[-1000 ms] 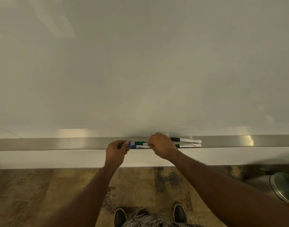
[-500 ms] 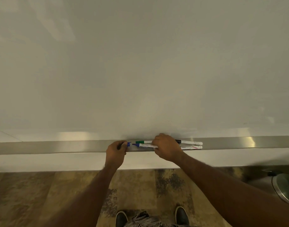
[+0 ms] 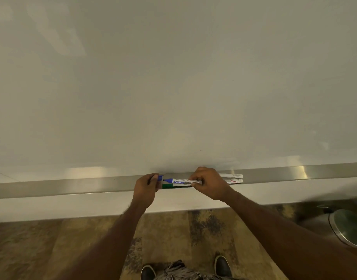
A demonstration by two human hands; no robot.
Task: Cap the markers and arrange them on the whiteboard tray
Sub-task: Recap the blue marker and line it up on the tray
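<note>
1. Nearest the camera, two dark shoes point(image 3: 222, 266) stand on a mottled brown floor point(image 3: 52, 249), and a round metal bin lid point(image 3: 349, 227) sits at the right edge.
2. Both forearms reach up to the whiteboard tray point(image 3: 72, 185), a long metal ledge running left to right under the whiteboard point(image 3: 173, 77).
3. The left hand point(image 3: 146, 185) is closed around a blue cap point(image 3: 160, 177), pinched at the fingertips, its open end facing right.
4. The right hand point(image 3: 209, 183) is closed around the barrel of the blue marker point(image 3: 178, 181). The marker's long axis runs along the tray, its bare tip pointing left at the cap, just short of it and not yet inside.
5. Just below it a green marker point(image 3: 169, 185) lies in the tray, parallel, green end to the left.
6. Right of the right hand, the white ends of two more markers point(image 3: 233, 176) lie in the tray, one behind the other, also lengthwise; their colours are hidden.
</note>
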